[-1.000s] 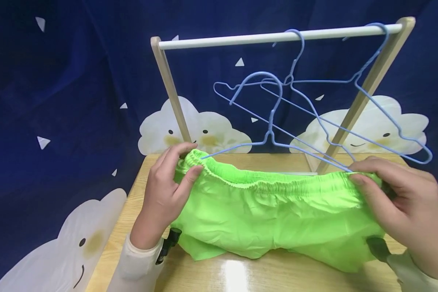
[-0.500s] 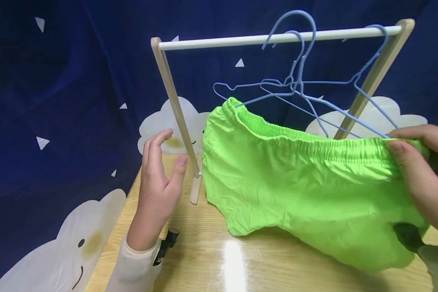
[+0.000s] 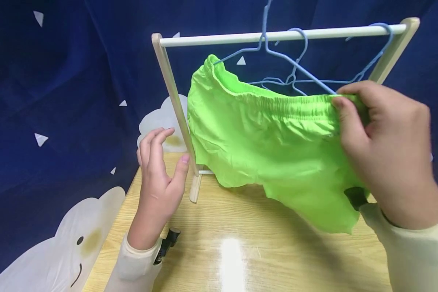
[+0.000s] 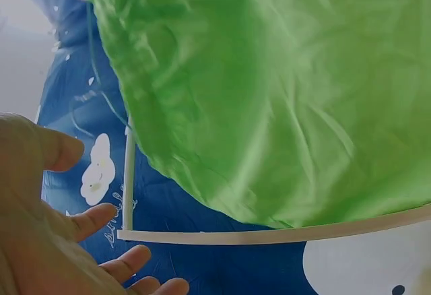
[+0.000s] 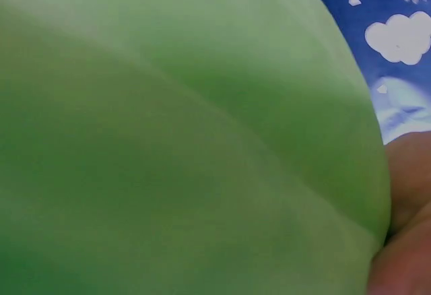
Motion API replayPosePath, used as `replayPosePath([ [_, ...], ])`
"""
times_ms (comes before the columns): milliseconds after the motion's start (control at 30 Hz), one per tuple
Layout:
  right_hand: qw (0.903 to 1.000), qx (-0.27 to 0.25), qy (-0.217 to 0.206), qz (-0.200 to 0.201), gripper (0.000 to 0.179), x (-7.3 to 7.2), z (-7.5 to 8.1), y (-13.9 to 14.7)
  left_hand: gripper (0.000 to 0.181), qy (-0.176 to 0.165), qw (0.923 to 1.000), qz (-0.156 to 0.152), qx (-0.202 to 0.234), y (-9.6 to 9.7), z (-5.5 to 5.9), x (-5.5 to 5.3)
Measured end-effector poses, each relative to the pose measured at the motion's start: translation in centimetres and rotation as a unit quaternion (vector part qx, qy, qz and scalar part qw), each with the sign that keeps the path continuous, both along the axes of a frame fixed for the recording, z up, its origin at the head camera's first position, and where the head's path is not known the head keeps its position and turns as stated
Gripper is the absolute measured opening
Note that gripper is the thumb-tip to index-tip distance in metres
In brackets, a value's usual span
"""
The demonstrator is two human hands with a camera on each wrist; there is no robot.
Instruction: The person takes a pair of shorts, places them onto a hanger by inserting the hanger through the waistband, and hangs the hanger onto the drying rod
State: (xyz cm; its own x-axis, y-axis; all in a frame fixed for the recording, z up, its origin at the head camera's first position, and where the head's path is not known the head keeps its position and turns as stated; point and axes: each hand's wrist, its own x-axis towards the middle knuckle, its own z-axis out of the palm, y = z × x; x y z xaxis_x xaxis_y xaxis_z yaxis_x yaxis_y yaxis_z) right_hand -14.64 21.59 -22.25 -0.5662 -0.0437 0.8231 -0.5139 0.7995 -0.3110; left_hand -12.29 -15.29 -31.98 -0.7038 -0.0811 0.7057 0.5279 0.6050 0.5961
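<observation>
Bright green shorts (image 3: 263, 138) with a gathered elastic waistband hang on a blue wire hanger (image 3: 288, 61), whose arms run inside the waist. My right hand (image 3: 390, 146) pinches the waistband and the hanger's end between thumb and fingers, at the right corner. The hanger's hook rises past the rack's white rail (image 3: 219, 39), its top out of frame. My left hand (image 3: 160, 174) is held off to the left, fingers apart and holding nothing. In the left wrist view, the shorts (image 4: 222, 106) stretch beyond the left hand's fingers (image 4: 131, 261). Shorts fill most of the right wrist view.
The small clothes rack has wooden side posts (image 3: 173, 97) and stands on a wooden table (image 3: 204, 243). Two other blue hangers (image 3: 381, 52) hang from its rail at the middle and right. Behind is a dark blue cloth (image 3: 76, 81) with clouds and white triangles.
The left hand has let go of the waistband. The right hand has lifted the shorts and hanger from low over the table up to the rail, lately shifting them left.
</observation>
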Motion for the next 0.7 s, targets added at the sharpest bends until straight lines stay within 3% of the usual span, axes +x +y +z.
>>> replayPosePath([
  [67,0.9999,0.01,-0.01,0.004,0.027,0.7,1.2,-3.1,0.055,-0.002,1.0,0.0,0.001,0.0,0.0,0.0],
  [167,0.9992,0.021,-0.029,0.014,0.027,0.1,1.1,-5.2,0.056,-0.011,0.9999,-0.003,0.003,0.1,-0.1,-0.1],
  [433,0.9976,0.037,-0.034,0.048,0.028,-1.5,-1.5,-7.8,0.058,-0.037,0.9992,-0.009,-0.009,0.2,-0.1,-0.1],
  [700,0.9972,0.031,-0.051,0.044,0.023,-2.0,-4.2,-8.5,0.055,-0.057,0.9975,-0.032,-0.025,0.4,-0.1,-0.2],
])
